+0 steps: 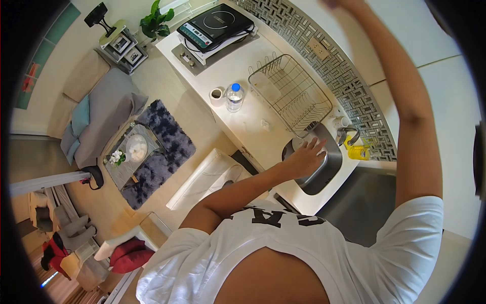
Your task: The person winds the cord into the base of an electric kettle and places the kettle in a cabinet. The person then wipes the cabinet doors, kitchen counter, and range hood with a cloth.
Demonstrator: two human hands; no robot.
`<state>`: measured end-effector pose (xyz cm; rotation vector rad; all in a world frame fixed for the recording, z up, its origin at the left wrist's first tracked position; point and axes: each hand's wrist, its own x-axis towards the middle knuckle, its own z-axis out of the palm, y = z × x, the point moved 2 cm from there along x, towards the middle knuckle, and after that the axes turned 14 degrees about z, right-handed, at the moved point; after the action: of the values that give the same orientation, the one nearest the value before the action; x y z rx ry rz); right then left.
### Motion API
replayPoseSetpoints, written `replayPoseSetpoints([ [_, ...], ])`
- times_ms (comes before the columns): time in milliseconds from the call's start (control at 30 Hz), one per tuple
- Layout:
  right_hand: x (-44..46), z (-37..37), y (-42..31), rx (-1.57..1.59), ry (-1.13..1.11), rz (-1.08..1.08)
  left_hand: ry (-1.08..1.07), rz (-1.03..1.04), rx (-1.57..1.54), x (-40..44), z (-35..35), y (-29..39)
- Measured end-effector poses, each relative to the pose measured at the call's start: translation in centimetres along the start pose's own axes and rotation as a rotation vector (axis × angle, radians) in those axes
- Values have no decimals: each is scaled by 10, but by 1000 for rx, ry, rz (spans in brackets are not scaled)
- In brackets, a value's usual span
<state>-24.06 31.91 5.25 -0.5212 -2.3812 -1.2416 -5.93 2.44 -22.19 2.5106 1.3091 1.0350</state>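
Note:
My left hand (pixel 304 160) hangs over the steel sink (pixel 331 172), fingers spread and nothing in them. A round item, partly hidden, is beside it in the sink. The faucet (pixel 348 136), a white cup (pixel 339 122) and a yellow bottle (pixel 358 152) stand at the sink's back edge. A wire dish rack (pixel 291 93) adjoins the sink. My right arm stretches up along the white cabinets (pixel 445 91); my right hand (pixel 331 3) is blurred and cut off at the top edge, so its fingers and anything held cannot be made out.
On the counter (pixel 223 126) stand a blue-capped clear bottle (pixel 235 99), a white roll-shaped object (pixel 217 96) and a black cooktop (pixel 215 26). A white chair (pixel 202 180) is beside the counter. Farther left are a low table (pixel 119 175), a rug (pixel 164 129) and a sofa (pixel 104 111).

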Motion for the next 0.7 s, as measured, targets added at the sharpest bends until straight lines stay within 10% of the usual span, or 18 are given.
replayPoseSetpoints([
  [333, -162, -86, 25, 29, -251, 66, -29, -46, -113, -29, 1, -21],
  [467, -151, -129, 165, -80, -10, 337, -30, 1, -85, -18, 1, -16],
  [500, -120, -124, 194, -549, 529, 215, -39, 16, -91, -14, 0, -15],
  [567, -116, -215, 171, -162, 419, 59, -15, -64, -264, -9, -2, -20],
  [700, -124, -151, 177, -33, 437, 116, 255, -388, -19, -19, -31, -80],
])
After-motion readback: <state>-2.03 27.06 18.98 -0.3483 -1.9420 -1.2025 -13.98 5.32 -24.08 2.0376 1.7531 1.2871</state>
